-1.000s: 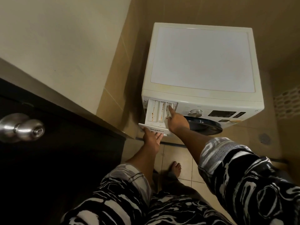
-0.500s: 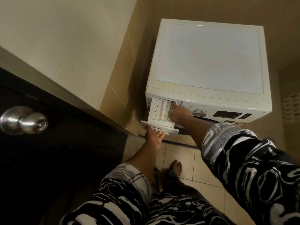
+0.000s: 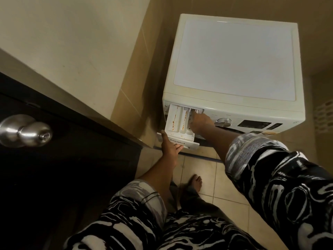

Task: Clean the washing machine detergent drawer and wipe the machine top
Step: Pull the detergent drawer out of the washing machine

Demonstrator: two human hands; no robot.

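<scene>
At frame centre, the left hand (image 3: 170, 147) grips the drawer (image 3: 180, 123) front; the right hand (image 3: 201, 123) reaches into its rear compartment, grip unclear.

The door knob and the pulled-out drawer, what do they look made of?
Door knob: likely brushed metal, silvery with soft highlights. Drawer: apparently white moulded plastic, matt, thin dividing walls, streaked with orange-brown residue.

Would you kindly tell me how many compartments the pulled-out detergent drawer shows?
3: left compartment and middle compartment, both with brownish stains, and right compartment, which the right hand reaches into, partly hiding it.
</scene>
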